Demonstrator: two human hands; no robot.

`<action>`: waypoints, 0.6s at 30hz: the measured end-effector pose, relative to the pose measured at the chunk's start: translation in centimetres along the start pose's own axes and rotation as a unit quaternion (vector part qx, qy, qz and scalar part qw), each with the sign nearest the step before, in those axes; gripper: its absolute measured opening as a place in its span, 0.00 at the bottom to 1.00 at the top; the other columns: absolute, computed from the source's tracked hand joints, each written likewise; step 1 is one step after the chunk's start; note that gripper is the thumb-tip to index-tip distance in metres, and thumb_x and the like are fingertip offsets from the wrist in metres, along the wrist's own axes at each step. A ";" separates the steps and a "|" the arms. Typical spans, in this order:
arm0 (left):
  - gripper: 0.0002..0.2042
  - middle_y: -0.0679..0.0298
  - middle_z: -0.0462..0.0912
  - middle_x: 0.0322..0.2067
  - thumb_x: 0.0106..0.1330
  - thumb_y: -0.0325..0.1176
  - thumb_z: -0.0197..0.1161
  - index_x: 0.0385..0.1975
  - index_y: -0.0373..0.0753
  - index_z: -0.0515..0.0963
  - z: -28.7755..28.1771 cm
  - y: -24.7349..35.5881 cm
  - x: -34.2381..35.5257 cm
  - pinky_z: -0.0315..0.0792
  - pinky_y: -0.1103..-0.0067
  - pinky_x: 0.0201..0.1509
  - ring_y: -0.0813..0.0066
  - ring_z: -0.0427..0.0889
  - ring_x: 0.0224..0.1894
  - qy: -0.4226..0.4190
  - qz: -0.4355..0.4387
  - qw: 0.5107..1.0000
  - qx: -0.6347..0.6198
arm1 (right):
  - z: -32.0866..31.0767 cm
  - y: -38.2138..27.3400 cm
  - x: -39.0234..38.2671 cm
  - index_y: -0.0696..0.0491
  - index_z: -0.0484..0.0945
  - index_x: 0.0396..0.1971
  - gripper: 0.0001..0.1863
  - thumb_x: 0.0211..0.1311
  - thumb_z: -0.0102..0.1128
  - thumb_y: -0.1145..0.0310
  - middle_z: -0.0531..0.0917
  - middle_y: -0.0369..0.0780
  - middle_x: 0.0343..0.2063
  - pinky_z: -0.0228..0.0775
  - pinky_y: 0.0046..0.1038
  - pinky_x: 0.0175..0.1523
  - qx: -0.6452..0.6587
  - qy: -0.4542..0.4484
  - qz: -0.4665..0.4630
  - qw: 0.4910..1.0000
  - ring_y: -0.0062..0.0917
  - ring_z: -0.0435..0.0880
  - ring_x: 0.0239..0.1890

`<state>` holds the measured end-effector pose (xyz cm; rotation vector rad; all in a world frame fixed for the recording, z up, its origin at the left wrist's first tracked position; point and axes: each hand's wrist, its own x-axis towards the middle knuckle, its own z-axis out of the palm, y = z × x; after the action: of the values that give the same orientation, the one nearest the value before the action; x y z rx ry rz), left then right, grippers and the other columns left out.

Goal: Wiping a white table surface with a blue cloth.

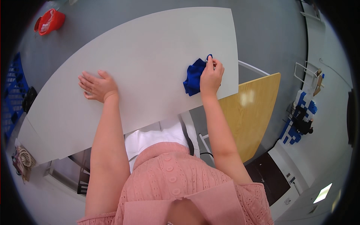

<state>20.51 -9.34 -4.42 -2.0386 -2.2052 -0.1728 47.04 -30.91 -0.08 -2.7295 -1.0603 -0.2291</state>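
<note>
My left hand (98,87) lies flat on the white table (150,60), its fingers spread and nothing in it. Toward the table's right end, my right hand (212,78) is closed on a dark blue cloth (194,78). The cloth is crumpled and rests on the tabletop, mostly to the left of that hand. A small bit of blue also shows at the fingertips, beside the thumb. My palm hides part of the cloth.
A wood-topped table (255,108) stands against the right end of the white one. On the floor at the far left is a red bucket (55,20). Blue plastic crates (17,90) are at the left edge. Coiled rope (25,156) lies near the table's left corner.
</note>
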 end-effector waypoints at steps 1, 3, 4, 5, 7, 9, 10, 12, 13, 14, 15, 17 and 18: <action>0.30 0.57 0.58 0.70 0.67 0.51 0.47 0.67 0.45 0.59 0.1 0.0 0.0 0.49 0.54 0.67 0.60 0.54 0.72 0.010 0.000 1.000 0.001 | 0.2 0.0 0.7 0.54 0.80 0.47 0.14 0.60 0.59 0.77 0.77 0.39 0.41 0.75 0.30 0.44 0.000 0.000 -0.001 1.000 0.34 0.76 0.43; 0.30 0.59 0.58 0.70 0.67 0.52 0.46 0.67 0.46 0.59 0.2 0.0 -0.2 0.49 0.55 0.67 0.61 0.54 0.72 0.019 0.000 1.000 0.002 | 0.4 0.3 2.1 0.54 0.80 0.48 0.16 0.59 0.58 0.78 0.76 0.39 0.42 0.76 0.29 0.44 -0.022 -0.019 0.023 0.999 0.33 0.75 0.43; 0.30 0.59 0.58 0.70 0.67 0.52 0.46 0.67 0.46 0.59 0.2 0.2 -0.2 0.49 0.55 0.67 0.61 0.54 0.72 0.020 -0.001 1.000 -0.007 | 0.2 0.3 2.1 0.54 0.80 0.48 0.16 0.59 0.58 0.78 0.76 0.39 0.42 0.76 0.29 0.44 -0.022 -0.018 0.022 0.999 0.33 0.75 0.43; 0.30 0.58 0.58 0.70 0.67 0.52 0.46 0.67 0.46 0.59 0.2 0.3 -0.2 0.49 0.54 0.67 0.61 0.54 0.72 0.021 -0.001 1.000 -0.015 | -0.1 0.3 1.9 0.54 0.80 0.48 0.16 0.59 0.57 0.78 0.76 0.39 0.42 0.76 0.29 0.43 -0.025 -0.042 0.018 0.999 0.33 0.75 0.43; 0.30 0.57 0.58 0.70 0.67 0.51 0.47 0.67 0.45 0.59 -0.3 0.4 -0.4 0.49 0.54 0.67 0.59 0.54 0.72 0.007 -0.003 1.000 -0.010 | -0.6 0.3 1.3 0.54 0.80 0.47 0.16 0.59 0.57 0.78 0.76 0.38 0.42 0.76 0.29 0.42 -0.031 -0.065 0.014 0.997 0.33 0.75 0.43; 0.30 0.55 0.58 0.70 0.66 0.50 0.48 0.67 0.44 0.59 -0.4 0.6 -0.3 0.48 0.54 0.67 0.58 0.55 0.72 -0.008 -0.004 1.000 -0.006 | -0.8 0.3 0.7 0.55 0.80 0.47 0.16 0.58 0.57 0.78 0.76 0.37 0.41 0.76 0.30 0.41 -0.037 -0.083 0.003 0.996 0.32 0.76 0.43; 0.30 0.55 0.57 0.70 0.66 0.50 0.48 0.66 0.44 0.59 -0.3 0.4 -0.3 0.48 0.54 0.67 0.58 0.54 0.72 0.002 0.003 1.000 -0.002 | -0.5 0.5 1.2 0.55 0.80 0.47 0.16 0.58 0.57 0.78 0.76 0.37 0.41 0.76 0.30 0.41 -0.038 -0.083 0.001 0.996 0.32 0.76 0.43; 0.30 0.55 0.57 0.70 0.66 0.50 0.48 0.66 0.44 0.59 -0.1 0.5 -0.6 0.48 0.54 0.67 0.57 0.54 0.72 0.012 0.010 1.000 0.001 | 0.2 0.9 2.7 0.53 0.80 0.47 0.16 0.58 0.57 0.77 0.76 0.37 0.40 0.76 0.31 0.39 -0.071 -0.043 -0.007 0.997 0.32 0.76 0.43; 0.30 0.55 0.57 0.70 0.66 0.50 0.48 0.66 0.44 0.59 0.1 0.5 -0.3 0.49 0.54 0.67 0.58 0.54 0.72 0.015 0.011 1.000 -0.007 | 0.0 0.6 2.7 0.53 0.80 0.47 0.16 0.58 0.57 0.77 0.76 0.37 0.40 0.76 0.31 0.39 -0.070 -0.044 -0.005 0.997 0.32 0.76 0.43; 0.30 0.55 0.58 0.70 0.66 0.49 0.48 0.66 0.43 0.59 0.1 0.4 -0.1 0.49 0.54 0.67 0.58 0.54 0.72 0.018 0.012 1.000 -0.015 | -0.3 0.3 2.8 0.52 0.81 0.46 0.14 0.59 0.58 0.75 0.76 0.36 0.40 0.77 0.30 0.39 -0.070 -0.063 0.012 0.995 0.32 0.76 0.43; 0.30 0.55 0.58 0.70 0.66 0.49 0.48 0.66 0.43 0.59 0.0 0.1 -0.1 0.49 0.54 0.67 0.58 0.54 0.72 0.019 0.014 1.000 -0.014 | -0.5 0.1 2.7 0.50 0.82 0.46 0.13 0.61 0.59 0.73 0.77 0.36 0.40 0.78 0.30 0.39 -0.069 -0.083 0.030 0.994 0.31 0.77 0.42; 0.30 0.56 0.58 0.69 0.67 0.50 0.48 0.66 0.43 0.59 -0.2 0.1 -0.3 0.49 0.54 0.67 0.58 0.54 0.72 0.003 0.000 1.000 0.005 | -1.0 -0.2 1.0 0.51 0.82 0.44 0.13 0.60 0.58 0.74 0.77 0.36 0.40 0.77 0.30 0.38 -0.055 -0.087 0.026 0.994 0.32 0.76 0.43; 0.30 0.56 0.58 0.69 0.67 0.50 0.48 0.66 0.43 0.59 -0.2 0.2 -0.1 0.49 0.54 0.67 0.58 0.54 0.72 0.004 0.001 1.000 0.004 | -1.0 -0.2 0.3 0.52 0.82 0.43 0.13 0.59 0.57 0.75 0.76 0.37 0.39 0.76 0.31 0.37 -0.042 -0.093 0.020 0.995 0.33 0.76 0.43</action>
<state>20.69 -9.41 -4.28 -2.0319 -2.1956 -0.1706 47.07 -30.85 0.97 -2.8904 -1.0616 -0.0132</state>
